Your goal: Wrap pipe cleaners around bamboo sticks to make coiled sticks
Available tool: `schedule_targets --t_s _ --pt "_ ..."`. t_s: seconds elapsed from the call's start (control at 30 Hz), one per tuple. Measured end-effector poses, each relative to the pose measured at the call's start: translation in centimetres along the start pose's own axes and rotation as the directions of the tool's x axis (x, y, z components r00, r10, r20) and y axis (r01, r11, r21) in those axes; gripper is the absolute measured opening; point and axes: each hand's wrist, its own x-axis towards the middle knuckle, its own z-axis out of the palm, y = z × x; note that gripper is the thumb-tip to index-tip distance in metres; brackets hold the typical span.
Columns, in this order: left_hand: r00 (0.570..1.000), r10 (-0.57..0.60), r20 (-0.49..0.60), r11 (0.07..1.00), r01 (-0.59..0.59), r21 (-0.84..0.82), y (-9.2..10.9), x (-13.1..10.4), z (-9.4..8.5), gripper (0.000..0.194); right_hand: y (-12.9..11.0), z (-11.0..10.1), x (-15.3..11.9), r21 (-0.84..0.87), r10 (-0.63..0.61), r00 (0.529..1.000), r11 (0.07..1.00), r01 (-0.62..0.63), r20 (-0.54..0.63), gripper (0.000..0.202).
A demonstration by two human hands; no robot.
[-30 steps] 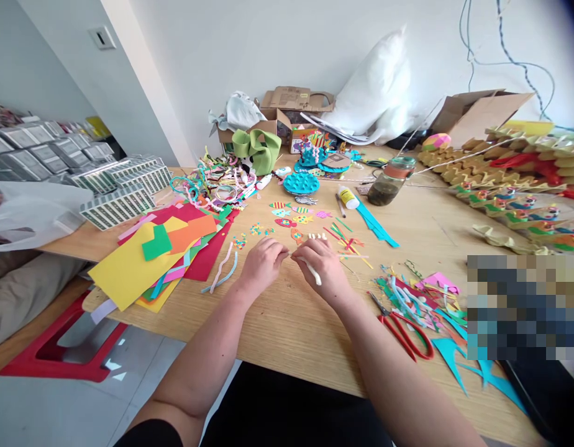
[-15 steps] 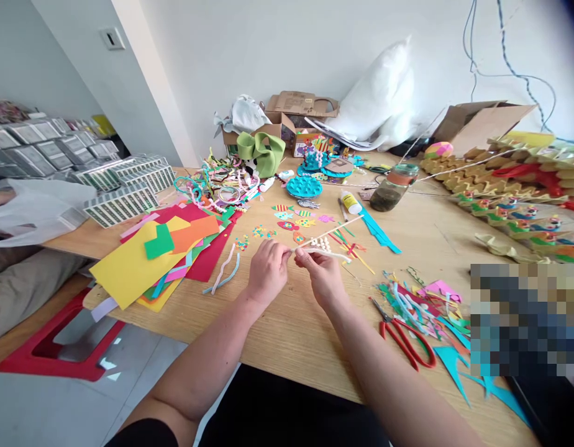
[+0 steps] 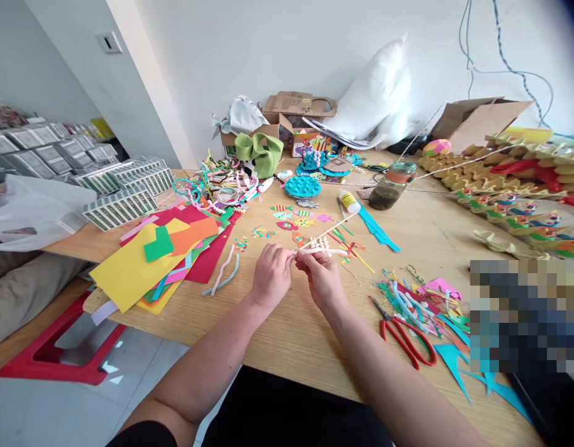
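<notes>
Above the table my left hand (image 3: 271,273) is closed in a pinch on the near end of a thin pale wooden stick (image 3: 336,222). Close beside it, my right hand (image 3: 322,276) pinches a white pipe cleaner (image 3: 337,252), whose free end sticks out to the right. The fingertips of both hands meet at the stick's end, and they hide how the pipe cleaner lies there. Behind the hands lie small white pieces (image 3: 320,243) and several paper fish (image 3: 287,225). To the left are a pink and a blue pipe cleaner (image 3: 231,276).
Red-handled scissors (image 3: 405,340) and colourful scraps (image 3: 412,304) lie at right. Coloured sheets (image 3: 128,273) are stacked at left. A glue bottle (image 3: 349,202), a jar (image 3: 392,186) and a blue round piece (image 3: 302,187) stand behind. Egg trays (image 3: 505,205) line the right side.
The right hand's fingers have curled in closer to the stick's end, and less of the white pipe cleaner shows. The stick's far tip has shifted slightly left and down.
</notes>
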Motion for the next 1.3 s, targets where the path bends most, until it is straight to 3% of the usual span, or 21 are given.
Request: schedule_targets --t_s 0.1,0.2,0.33,0.5,0.67,0.8,1.07,1.17,1.23,1.3 --pt "0.998 -0.062 0.003 0.995 0.062 -0.076 0.0 -0.1 0.1 0.009 0.0 0.0 0.0 -0.025 -0.049 0.999 0.999 0.049 -0.012 0.019" --pt "0.981 -0.194 0.025 0.959 0.195 -0.208 -0.1 -0.1 0.3 0.008 -0.1 0.0 0.0 -0.072 -0.095 0.995 0.993 0.093 -0.025 0.017" --pt "0.921 -0.361 0.144 0.830 0.388 -0.402 -0.4 -0.1 0.6 0.010 -0.2 -0.1 -0.1 -0.128 -0.140 0.990 0.982 0.138 -0.011 0.015" --pt "0.784 -0.479 0.395 0.429 0.602 -0.674 -0.4 0.2 0.9 0.018 0.0 -0.2 -0.1 -0.146 -0.171 0.985 0.974 0.174 0.030 0.015" --pt "0.649 -0.491 0.580 0.048 0.685 -0.727 -0.2 0.7 0.4 0.023 -0.1 -0.2 -0.1 -0.113 -0.150 0.988 0.982 0.153 0.033 0.012" --pt "0.608 -0.410 0.679 -0.133 0.697 -0.705 -0.3 1.0 -0.1 0.023 -0.4 -0.2 0.1 -0.029 -0.126 0.990 0.991 0.128 0.064 0.007" --pt "0.592 -0.288 0.752 -0.303 0.689 -0.658 -0.4 1.0 -0.3 0.016 -0.8 -0.3 0.2 0.051 -0.091 0.986 0.995 0.085 0.141 0.005" --pt "0.557 -0.257 0.790 -0.359 0.704 -0.613 -0.6 0.9 -0.3 0.016 -1.0 -0.2 0.1 0.042 -0.081 0.986 0.996 0.076 0.147 0.008" --pt "0.541 -0.240 0.806 -0.370 0.717 -0.591 -0.7 0.9 -0.3 0.017 -1.1 -0.3 0.1 0.026 -0.092 0.985 0.996 0.089 0.148 0.010" --pt "0.551 -0.239 0.799 -0.320 0.733 -0.601 -0.6 0.9 -0.4 0.017 -1.1 -0.5 0.2 0.015 -0.108 0.984 0.994 0.107 0.143 0.011"
